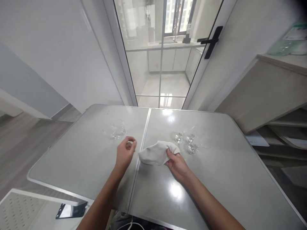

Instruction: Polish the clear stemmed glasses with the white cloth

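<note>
My right hand point(176, 163) is closed on a white cloth point(155, 153) bunched over the middle seam of the grey folding table point(96, 166). My left hand point(124, 153) is curled just left of the cloth, its fingertips pinched round what looks like the round foot of a clear glass point(130, 145). The rest of that glass is hidden in the cloth. Three clear stemmed glasses point(189, 142) lie or stand just beyond my right hand. Further clear glasses point(116, 131) sit on the left half of the table.
A glass door point(163, 64) with a black handle point(211, 41) stands behind the table. Wooden shelving point(268, 92) holding papers is at the right. A white perforated surface point(24, 210) and a dark phone-like thing point(70, 210) lie below the table's near left edge.
</note>
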`<state>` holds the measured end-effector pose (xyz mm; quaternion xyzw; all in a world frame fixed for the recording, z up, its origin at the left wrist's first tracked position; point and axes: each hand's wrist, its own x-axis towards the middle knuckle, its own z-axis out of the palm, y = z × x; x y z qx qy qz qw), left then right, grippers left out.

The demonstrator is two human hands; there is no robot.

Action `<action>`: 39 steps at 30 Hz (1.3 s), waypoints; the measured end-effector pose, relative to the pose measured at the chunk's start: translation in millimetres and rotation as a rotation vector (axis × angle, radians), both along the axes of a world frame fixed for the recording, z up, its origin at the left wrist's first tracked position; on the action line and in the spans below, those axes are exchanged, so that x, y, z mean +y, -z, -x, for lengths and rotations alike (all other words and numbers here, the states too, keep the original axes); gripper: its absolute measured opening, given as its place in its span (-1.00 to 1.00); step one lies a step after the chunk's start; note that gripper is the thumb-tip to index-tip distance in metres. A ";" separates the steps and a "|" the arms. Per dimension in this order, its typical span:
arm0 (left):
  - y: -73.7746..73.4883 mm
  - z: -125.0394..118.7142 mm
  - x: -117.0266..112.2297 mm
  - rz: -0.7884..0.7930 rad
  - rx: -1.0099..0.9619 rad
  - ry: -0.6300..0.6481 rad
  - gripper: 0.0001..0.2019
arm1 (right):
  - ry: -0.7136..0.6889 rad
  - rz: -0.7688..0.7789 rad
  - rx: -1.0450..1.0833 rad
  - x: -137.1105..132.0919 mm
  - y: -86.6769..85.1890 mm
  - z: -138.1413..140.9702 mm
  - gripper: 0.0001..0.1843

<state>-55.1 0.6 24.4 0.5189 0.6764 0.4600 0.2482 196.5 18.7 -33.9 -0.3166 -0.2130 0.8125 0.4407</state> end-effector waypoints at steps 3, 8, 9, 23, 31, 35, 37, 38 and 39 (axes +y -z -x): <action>10.0 29.7 -11.9 -0.326 0.175 -0.489 -0.81 | -0.035 0.018 0.032 1.0 0.3 -1.4 -0.62; 28.7 83.1 5.2 -0.283 0.180 -0.460 -0.33 | -0.047 0.013 0.069 4.1 -2.7 -4.7 -0.52; 31.9 91.0 11.7 -0.271 0.113 -0.439 -0.31 | -0.046 0.011 0.065 4.4 -3.3 -4.6 -0.50; 10.5 74.9 -4.8 -0.379 -0.071 -0.153 -0.45 | 0.161 -0.043 -0.089 5.6 1.1 0.7 -0.49; 20.0 -18.8 -2.2 -0.221 0.489 0.409 -0.47 | 0.380 -0.376 -0.688 -8.2 -3.4 2.2 -0.48; 33.4 -40.0 20.3 -0.286 0.627 0.528 -0.41 | 0.158 -0.783 -0.742 -9.7 -20.8 -4.4 -0.59; 38.6 -40.7 26.3 -0.351 0.713 0.571 -0.40 | 0.067 -0.829 -0.752 -7.5 -26.0 -6.3 -0.58; 40.6 -39.4 27.5 -0.388 0.757 0.591 -0.40 | 0.037 -0.814 -0.742 -6.5 -27.4 -6.4 -0.58; 42.4 -37.6 27.5 -0.425 0.797 0.609 -0.40 | 0.000 -0.799 -0.718 -5.7 -28.1 -5.9 -0.59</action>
